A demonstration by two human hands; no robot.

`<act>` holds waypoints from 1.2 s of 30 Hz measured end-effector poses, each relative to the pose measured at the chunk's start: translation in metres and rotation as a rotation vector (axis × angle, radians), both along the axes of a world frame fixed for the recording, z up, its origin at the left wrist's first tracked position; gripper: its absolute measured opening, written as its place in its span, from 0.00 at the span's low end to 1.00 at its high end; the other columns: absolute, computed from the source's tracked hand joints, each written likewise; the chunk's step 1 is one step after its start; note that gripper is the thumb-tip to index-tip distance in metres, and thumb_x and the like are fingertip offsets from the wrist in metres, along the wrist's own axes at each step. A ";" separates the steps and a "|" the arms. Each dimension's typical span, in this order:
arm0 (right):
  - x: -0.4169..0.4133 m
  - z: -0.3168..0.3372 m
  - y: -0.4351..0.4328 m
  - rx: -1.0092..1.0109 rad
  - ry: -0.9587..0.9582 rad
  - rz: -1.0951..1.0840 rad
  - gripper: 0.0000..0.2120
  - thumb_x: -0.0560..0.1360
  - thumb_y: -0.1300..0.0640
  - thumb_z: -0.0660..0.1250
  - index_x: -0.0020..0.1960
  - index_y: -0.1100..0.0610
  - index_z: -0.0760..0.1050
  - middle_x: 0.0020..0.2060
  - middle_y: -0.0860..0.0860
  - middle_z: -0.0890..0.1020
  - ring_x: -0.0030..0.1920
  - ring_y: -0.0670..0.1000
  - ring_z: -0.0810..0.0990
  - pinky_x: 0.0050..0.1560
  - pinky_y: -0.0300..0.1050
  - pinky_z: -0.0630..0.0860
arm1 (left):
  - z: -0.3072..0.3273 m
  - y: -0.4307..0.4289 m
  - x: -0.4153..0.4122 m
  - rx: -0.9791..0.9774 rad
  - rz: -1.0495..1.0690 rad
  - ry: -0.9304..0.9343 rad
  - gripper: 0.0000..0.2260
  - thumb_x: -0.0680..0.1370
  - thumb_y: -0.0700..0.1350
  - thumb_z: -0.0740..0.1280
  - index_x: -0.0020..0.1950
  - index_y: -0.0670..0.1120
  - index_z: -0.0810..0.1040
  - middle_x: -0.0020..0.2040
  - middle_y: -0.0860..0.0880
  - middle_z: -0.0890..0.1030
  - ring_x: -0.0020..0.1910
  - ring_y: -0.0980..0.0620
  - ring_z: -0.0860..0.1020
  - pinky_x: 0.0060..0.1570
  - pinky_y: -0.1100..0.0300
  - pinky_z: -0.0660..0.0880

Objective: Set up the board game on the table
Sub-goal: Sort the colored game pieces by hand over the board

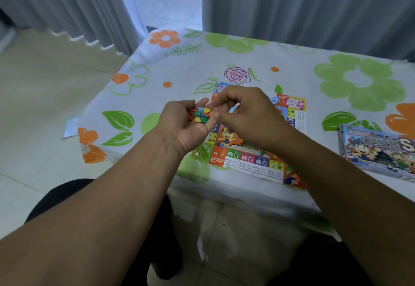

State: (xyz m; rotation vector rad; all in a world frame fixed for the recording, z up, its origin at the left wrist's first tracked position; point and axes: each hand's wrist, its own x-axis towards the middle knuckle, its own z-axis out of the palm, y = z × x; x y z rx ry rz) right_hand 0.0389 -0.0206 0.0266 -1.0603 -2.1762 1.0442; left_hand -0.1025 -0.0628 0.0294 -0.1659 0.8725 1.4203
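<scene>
Holds the left hand (186,128) palm up and cupped, fingers curled loosely round small pieces (200,115) heaped in the palm. Holds the right hand (244,115) just beside it, back up, knuckles raised, fingers bent down and inward, tips over the left palm at the heap. Cannot tell whether thumb and forefinger pinch anything. Stretches both bare forearms forward from the lower corners, converging toward the hands, wrists nearly straight, inner side of the left wrist turned up.
</scene>
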 end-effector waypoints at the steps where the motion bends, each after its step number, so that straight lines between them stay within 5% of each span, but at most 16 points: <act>1: -0.001 -0.001 -0.002 0.001 -0.020 0.021 0.07 0.74 0.62 0.69 0.50 0.53 0.82 0.37 0.31 0.80 0.34 0.35 0.79 0.38 0.38 0.74 | 0.002 -0.001 0.002 0.015 -0.010 0.008 0.12 0.84 0.38 0.54 0.58 0.33 0.74 0.37 0.33 0.82 0.31 0.35 0.83 0.45 0.44 0.83; 4: -0.001 -0.002 -0.004 0.035 -0.085 0.088 0.07 0.74 0.61 0.70 0.50 0.53 0.82 0.39 0.38 0.81 0.37 0.38 0.80 0.44 0.42 0.76 | 0.006 -0.002 0.005 0.000 -0.038 0.064 0.12 0.83 0.38 0.55 0.50 0.34 0.75 0.33 0.39 0.82 0.28 0.41 0.82 0.30 0.53 0.82; 7: -0.004 -0.003 -0.004 0.080 -0.150 0.133 0.05 0.74 0.57 0.71 0.50 0.53 0.81 0.38 0.46 0.81 0.44 0.50 0.81 0.46 0.47 0.77 | 0.003 -0.003 0.006 -0.012 -0.067 0.096 0.12 0.83 0.38 0.55 0.44 0.36 0.74 0.34 0.43 0.78 0.28 0.46 0.79 0.31 0.60 0.75; 14: -0.009 -0.016 0.005 0.144 -0.210 0.096 0.06 0.76 0.55 0.71 0.51 0.54 0.80 0.46 0.51 0.82 0.47 0.52 0.79 0.48 0.48 0.75 | -0.013 0.003 0.011 -0.026 -0.084 0.030 0.12 0.83 0.37 0.56 0.44 0.36 0.74 0.33 0.42 0.79 0.28 0.47 0.81 0.27 0.62 0.78; 17: -0.007 -0.021 0.008 0.116 -0.183 0.096 0.06 0.75 0.56 0.72 0.50 0.56 0.79 0.42 0.49 0.81 0.42 0.51 0.80 0.46 0.50 0.77 | -0.016 0.006 0.009 -0.042 -0.117 0.036 0.12 0.83 0.37 0.56 0.44 0.35 0.75 0.33 0.41 0.80 0.28 0.46 0.82 0.25 0.61 0.76; 22: -0.005 -0.027 0.014 0.019 -0.170 0.057 0.05 0.74 0.58 0.73 0.46 0.54 0.77 0.35 0.45 0.79 0.36 0.46 0.81 0.42 0.51 0.79 | -0.021 0.015 0.004 -0.025 -0.207 0.057 0.20 0.83 0.38 0.54 0.37 0.34 0.79 0.33 0.38 0.82 0.30 0.45 0.83 0.27 0.59 0.79; 26: -0.003 -0.027 0.014 0.033 -0.208 0.038 0.04 0.73 0.61 0.70 0.44 0.53 0.77 0.34 0.46 0.79 0.36 0.48 0.81 0.40 0.53 0.80 | -0.026 0.018 0.003 -0.058 -0.240 0.055 0.16 0.83 0.38 0.55 0.43 0.34 0.77 0.34 0.39 0.82 0.30 0.46 0.83 0.36 0.59 0.82; 30: 0.002 -0.013 0.013 -0.177 -0.029 -0.093 0.04 0.75 0.66 0.70 0.48 0.59 0.79 0.36 0.51 0.81 0.29 0.49 0.82 0.28 0.43 0.77 | -0.027 0.020 -0.002 -0.076 -0.200 0.054 0.11 0.82 0.38 0.57 0.52 0.33 0.77 0.45 0.36 0.84 0.39 0.41 0.85 0.51 0.52 0.82; 36: 0.029 -0.022 0.017 -0.377 -0.072 -0.240 0.01 0.76 0.65 0.72 0.45 0.61 0.81 0.31 0.56 0.82 0.28 0.49 0.82 0.30 0.41 0.79 | -0.035 0.012 -0.013 -0.161 -0.153 0.097 0.10 0.82 0.35 0.59 0.50 0.33 0.78 0.39 0.39 0.84 0.37 0.44 0.84 0.42 0.56 0.84</act>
